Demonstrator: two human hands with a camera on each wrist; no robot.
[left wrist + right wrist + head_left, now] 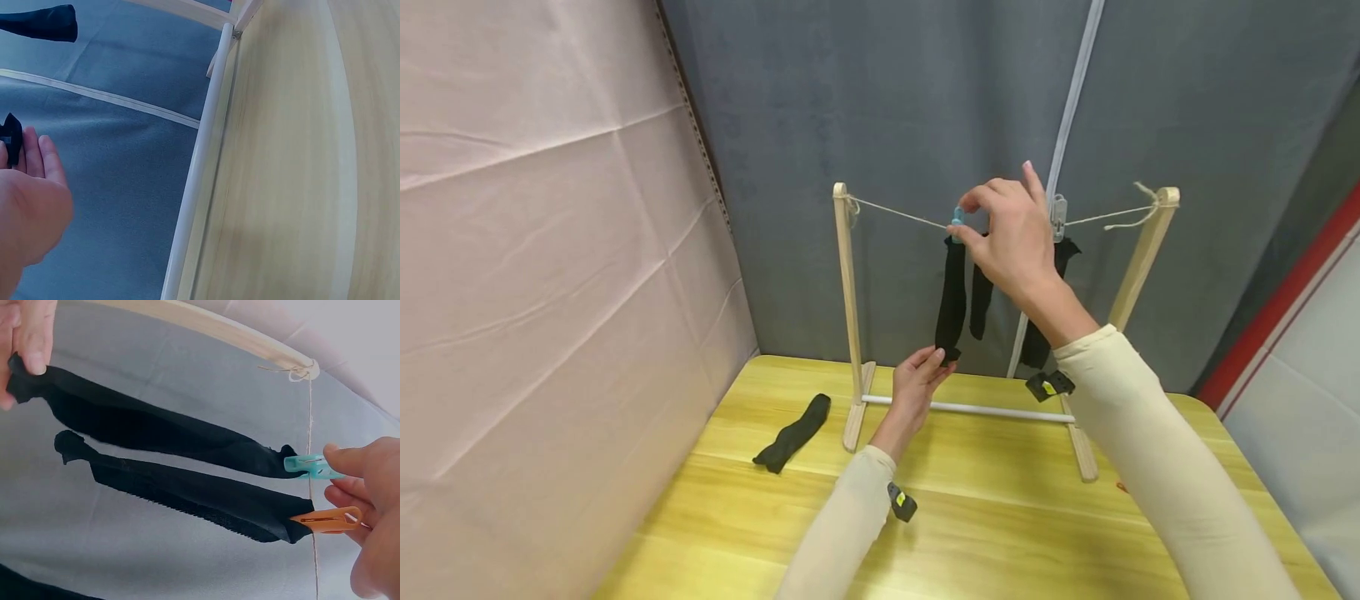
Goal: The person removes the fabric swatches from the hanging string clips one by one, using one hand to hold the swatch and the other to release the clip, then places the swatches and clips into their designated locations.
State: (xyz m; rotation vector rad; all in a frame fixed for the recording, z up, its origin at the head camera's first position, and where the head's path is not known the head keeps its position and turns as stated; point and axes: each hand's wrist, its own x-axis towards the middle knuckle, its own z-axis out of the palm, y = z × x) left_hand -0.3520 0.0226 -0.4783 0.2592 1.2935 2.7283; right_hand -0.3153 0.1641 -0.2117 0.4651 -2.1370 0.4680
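Note:
A black sock point(952, 292) hangs from the string of a wooden rack, with a teal clothespin point(306, 465) at its upper end. My right hand point(1015, 237) pinches that clothespin between thumb and fingers. Below, my left hand point(917, 383) holds the sock's lower end with its thumb against the fabric; the left wrist view shows a bit of the black cloth point(11, 137) at the fingers. Beside it hangs a second black sock point(187, 494), fastened by an orange clothespin point(328, 520), which my right hand hides in the head view.
Farther right, a clear clothespin point(1058, 218) sits on the string above more black cloth point(1037, 348). Another black sock point(793, 435) lies on the wooden table point(985, 533), left of the rack's post point(850, 300). A white crossbar point(992, 411) joins the rack's feet.

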